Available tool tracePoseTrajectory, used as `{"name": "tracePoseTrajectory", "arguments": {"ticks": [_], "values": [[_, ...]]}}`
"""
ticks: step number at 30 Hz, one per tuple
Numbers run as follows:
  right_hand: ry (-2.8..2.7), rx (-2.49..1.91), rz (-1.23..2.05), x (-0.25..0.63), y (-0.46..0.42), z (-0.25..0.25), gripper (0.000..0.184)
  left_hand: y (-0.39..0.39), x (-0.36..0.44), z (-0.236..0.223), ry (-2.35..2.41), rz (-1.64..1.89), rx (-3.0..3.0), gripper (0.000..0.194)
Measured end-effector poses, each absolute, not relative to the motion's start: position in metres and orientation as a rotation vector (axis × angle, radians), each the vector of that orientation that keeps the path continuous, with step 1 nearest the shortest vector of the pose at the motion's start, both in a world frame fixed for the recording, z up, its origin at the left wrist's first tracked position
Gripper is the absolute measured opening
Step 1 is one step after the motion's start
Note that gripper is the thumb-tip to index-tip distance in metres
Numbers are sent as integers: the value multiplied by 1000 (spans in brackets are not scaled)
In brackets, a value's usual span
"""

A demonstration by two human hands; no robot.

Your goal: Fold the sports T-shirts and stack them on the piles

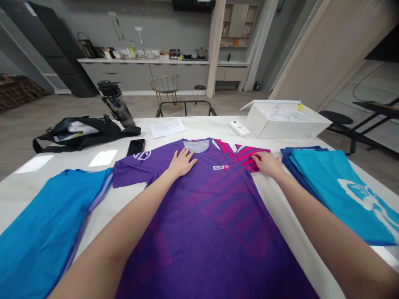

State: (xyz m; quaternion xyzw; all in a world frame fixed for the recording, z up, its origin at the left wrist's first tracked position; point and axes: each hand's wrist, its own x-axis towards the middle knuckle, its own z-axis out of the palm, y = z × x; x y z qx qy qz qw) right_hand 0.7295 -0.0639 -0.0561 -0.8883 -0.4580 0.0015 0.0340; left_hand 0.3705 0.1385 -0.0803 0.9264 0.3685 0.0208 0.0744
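The person's left hand (182,162) and right hand (268,164) are showing bare skin and slim, tapering fingers (188,154), while the left forearm (124,232) and right forearm (324,224) are appearing smooth, bare and rounded, narrowing toward the wrists, with nothing worn over them

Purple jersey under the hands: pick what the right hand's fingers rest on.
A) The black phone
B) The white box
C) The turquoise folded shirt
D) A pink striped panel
D. The right hand lies flat with its fingers on the pink striped panel of the purple jersey.
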Motion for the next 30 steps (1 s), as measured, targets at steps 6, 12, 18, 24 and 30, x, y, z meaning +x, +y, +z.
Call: {"name": "tracePoseTrajectory", "arguments": {"ticks": [6,12,18,24,30], "values": [[-1673,-2830,-89,755,-118,-45,56,136,376,-86,1148,60,2739,75],[-1538,-2955,-276,736,-121,-38,47,129,368,-82,1195,96,2744,72],[-1634,-2396,15,656,-20,-38,52,146,368,-77,1519,169,2612,77],[-1632,-2491,256,606,61,-67,70,175,362,-84,1559,85,2541,78],[-1598,-2576,177,608,77,-85,80,186,365,-93,1596,151,2520,80]]}}
